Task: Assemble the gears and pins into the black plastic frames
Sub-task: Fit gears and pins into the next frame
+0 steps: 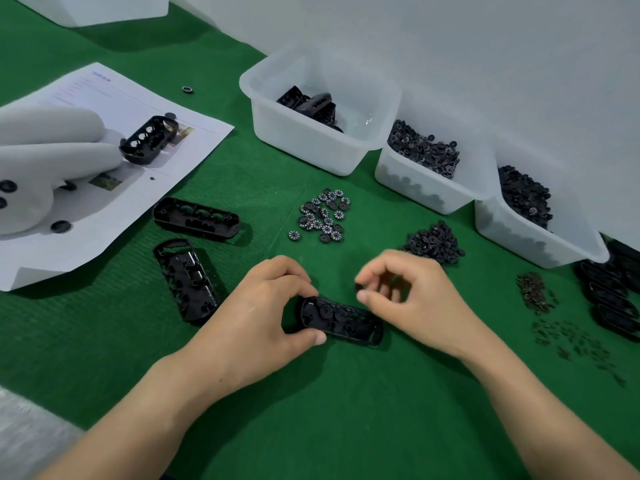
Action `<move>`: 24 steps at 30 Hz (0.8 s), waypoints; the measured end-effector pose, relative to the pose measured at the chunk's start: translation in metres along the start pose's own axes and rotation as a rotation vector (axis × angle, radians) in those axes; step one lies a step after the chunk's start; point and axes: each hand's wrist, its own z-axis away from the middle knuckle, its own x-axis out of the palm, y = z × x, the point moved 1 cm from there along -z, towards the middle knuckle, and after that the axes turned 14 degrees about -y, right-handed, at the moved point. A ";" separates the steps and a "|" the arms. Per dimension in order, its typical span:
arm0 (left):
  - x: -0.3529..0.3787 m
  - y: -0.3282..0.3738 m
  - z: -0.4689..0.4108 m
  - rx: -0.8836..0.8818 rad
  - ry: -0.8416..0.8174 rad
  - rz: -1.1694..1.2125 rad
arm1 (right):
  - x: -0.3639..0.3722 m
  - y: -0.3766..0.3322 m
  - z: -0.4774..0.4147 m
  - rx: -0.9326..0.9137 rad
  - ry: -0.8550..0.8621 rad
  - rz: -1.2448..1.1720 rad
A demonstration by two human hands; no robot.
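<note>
Seemingly mid-insertion, from the head view: the left hand (263, 306) clamps one end of the black frame (341, 322) between thumb and curled fingers, pinning it to the green mat (311, 393). The right hand (408, 296), just over the frame's other end, pinches a small black part (359, 287), too blurred to tell gear from pin. Best hold the frame flat, centre the part over an empty seat, and press straight down.

Glossy black plastic frame (341, 322); ribbed matt green mat (311, 393); translucent plastic bins (311, 140).
</note>
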 end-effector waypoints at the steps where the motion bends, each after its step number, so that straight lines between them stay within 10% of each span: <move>1: 0.000 0.000 0.000 -0.001 -0.001 0.001 | 0.001 0.001 0.007 -0.015 -0.030 0.031; 24: -0.001 0.006 -0.002 -0.018 -0.022 -0.040 | 0.011 0.002 0.035 -0.050 -0.024 0.098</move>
